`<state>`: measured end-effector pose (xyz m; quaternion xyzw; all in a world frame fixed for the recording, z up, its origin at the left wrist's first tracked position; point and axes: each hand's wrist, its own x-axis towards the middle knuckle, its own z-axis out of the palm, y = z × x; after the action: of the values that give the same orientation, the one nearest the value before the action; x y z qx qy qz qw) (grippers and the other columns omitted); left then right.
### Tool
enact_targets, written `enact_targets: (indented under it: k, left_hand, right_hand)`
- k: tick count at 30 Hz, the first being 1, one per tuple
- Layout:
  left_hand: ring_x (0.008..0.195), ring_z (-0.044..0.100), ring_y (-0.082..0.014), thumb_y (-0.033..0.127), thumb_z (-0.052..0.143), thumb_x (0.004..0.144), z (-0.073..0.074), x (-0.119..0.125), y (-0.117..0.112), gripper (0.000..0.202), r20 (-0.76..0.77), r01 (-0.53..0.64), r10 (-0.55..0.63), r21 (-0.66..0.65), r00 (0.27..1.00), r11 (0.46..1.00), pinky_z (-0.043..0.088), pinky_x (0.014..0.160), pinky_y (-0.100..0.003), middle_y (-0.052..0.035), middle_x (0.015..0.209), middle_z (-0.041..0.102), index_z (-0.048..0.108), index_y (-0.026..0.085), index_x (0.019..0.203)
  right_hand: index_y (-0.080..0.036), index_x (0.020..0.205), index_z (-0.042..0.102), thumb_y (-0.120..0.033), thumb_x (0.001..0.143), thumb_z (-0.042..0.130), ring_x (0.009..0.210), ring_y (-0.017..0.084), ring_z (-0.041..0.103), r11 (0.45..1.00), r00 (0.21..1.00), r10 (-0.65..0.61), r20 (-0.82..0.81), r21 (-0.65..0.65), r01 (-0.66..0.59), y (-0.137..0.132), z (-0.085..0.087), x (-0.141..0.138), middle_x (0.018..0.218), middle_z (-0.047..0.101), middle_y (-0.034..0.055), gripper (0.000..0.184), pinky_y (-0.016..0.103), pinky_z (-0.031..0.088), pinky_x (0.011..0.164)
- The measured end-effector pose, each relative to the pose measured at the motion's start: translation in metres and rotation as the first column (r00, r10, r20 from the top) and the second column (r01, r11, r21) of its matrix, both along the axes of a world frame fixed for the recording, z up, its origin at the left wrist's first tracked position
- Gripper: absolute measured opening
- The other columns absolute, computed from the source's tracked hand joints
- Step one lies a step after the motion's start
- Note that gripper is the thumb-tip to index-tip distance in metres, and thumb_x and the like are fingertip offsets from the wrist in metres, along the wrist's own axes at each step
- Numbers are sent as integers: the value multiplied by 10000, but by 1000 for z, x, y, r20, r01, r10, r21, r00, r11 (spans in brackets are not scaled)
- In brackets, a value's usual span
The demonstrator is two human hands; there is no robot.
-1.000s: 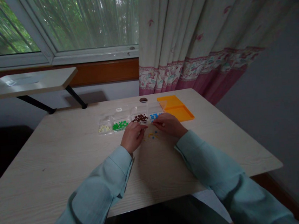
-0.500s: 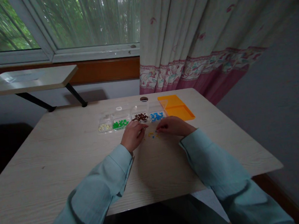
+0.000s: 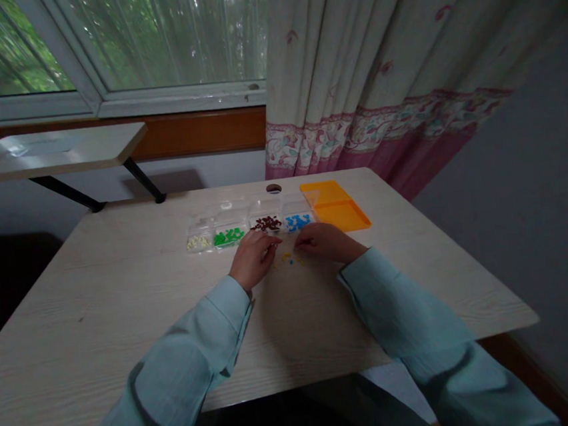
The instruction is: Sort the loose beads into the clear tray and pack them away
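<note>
My left hand point(image 3: 253, 257) is closed in a pinch just in front of the dark brown pieces point(image 3: 266, 223); what sits between its fingertips is too small to make out. Facing it from the right, my right hand point(image 3: 328, 242) also pinches, near the blue pieces point(image 3: 297, 222), its fingertips a little apart from the left ones. A few tiny yellow pieces point(image 3: 287, 257) and a blue one lie on the table between and below the two hands. Green pieces point(image 3: 229, 236) and cream pieces point(image 3: 198, 242) fill the clear lidded boxes point(image 3: 207, 224) further left.
An orange tray point(image 3: 339, 211) lies behind my right hand. At the table's back edge is a dark oval object point(image 3: 273, 188). A raised shelf point(image 3: 106, 144) on black legs stands at the back left, and a curtain point(image 3: 333, 101) hangs behind the table point(image 3: 147, 306).
My right hand has shifted slightly left, its fingertips nearer my left hand. The left hand stays almost where it was, still pinching.
</note>
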<state>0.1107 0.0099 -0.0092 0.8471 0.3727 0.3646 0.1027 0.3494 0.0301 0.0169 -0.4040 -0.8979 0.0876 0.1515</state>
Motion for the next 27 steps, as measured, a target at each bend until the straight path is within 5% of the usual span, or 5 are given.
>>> enact_targets:
  k: [14, 27]
  left_hand:
    - [894, 550, -216, 309, 394, 1004, 3, 0, -2, 303, -16, -1, 1, -17, 1000, 1000, 441, 822, -364, -78, 875, 614, 668, 198, 1075]
    - [825, 534, -203, 311, 367, 1011, 6, -1, -4, 321, -7, -4, 4, -19, 1000, 1000, 438, 757, -343, -67, 811, 603, 621, 178, 866]
  right_hand:
    - [-212, 888, 750, -298, 918, 595, 766, 158, 606, 959, 972, 67, -224, 282, -2, -15, 11, -23, 802, 701, 53, 180, 274, 449, 708]
    - [-202, 913, 723, -272, 924, 589, 786, 158, 595, 927, 956, 133, -262, 374, -26, -20, 2, -37, 825, 685, 57, 151, 285, 446, 728]
